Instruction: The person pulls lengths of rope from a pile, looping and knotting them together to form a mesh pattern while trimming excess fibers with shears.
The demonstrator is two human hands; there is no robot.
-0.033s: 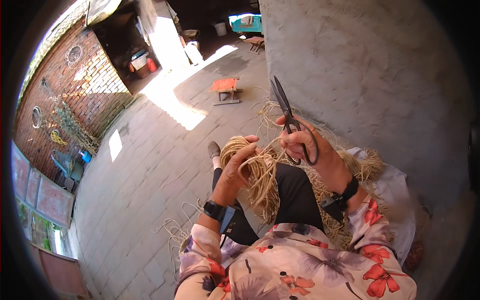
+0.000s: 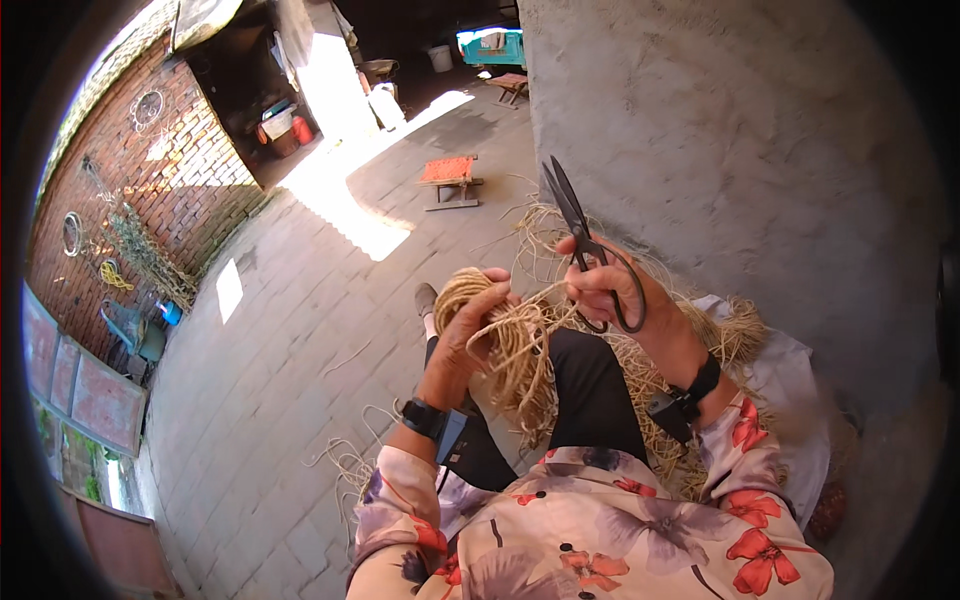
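A thick bundle of straw-coloured cord (image 2: 522,375) hangs between my knees, and my left hand (image 2: 478,322) is wrapped round its upper part. From the bundle a strand stretches across to my right hand (image 2: 606,280), where the fingertips pinch it. That same hand also holds a pair of black scissors (image 2: 568,200), its fingers through and around the large handle loops. The blades point up and away, slightly apart at the tips. My palm hides part of the bundle.
More loose cord (image 2: 735,330) lies to my right on a white sheet (image 2: 785,385), beside the grey wall (image 2: 700,130). Cord ends (image 2: 350,470) trail on the paving at left. A low stool with an orange seat (image 2: 450,172) stands ahead. A brick wall (image 2: 150,150) runs along the left.
My right hand and the scissors have shifted slightly right and down. My left hand has turned a little on the bundle, and the strand between the hands is pulled slightly longer.
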